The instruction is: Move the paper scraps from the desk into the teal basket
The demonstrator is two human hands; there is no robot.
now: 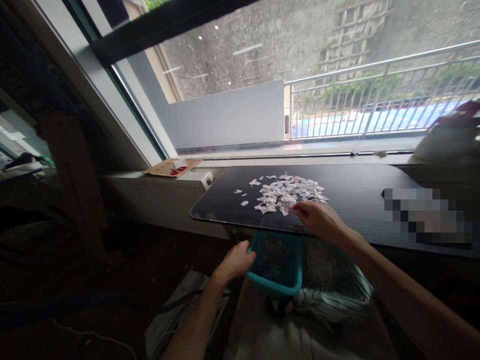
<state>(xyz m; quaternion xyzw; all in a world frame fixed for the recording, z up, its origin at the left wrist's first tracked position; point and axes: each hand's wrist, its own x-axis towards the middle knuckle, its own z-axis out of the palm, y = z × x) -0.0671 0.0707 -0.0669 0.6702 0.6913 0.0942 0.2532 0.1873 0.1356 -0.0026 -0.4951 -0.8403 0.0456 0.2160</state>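
Observation:
A heap of small torn white and pink paper scraps (285, 192) lies on a dark table top (356, 192) near its front edge. My right hand (318, 219) rests on the table at the near side of the heap, fingers curled together at the scraps. My left hand (235, 261) is closed on the rim of a teal plastic bin (279, 285), which sits just below the table's front edge, over my lap.
A large window with a metal railing outside runs behind the table. A white radiator (195, 176) and a piece of cardboard (170, 167) sit on the sill to the left. A wooden post (73, 180) stands at the far left. A pale pot (448, 142) stands at the right.

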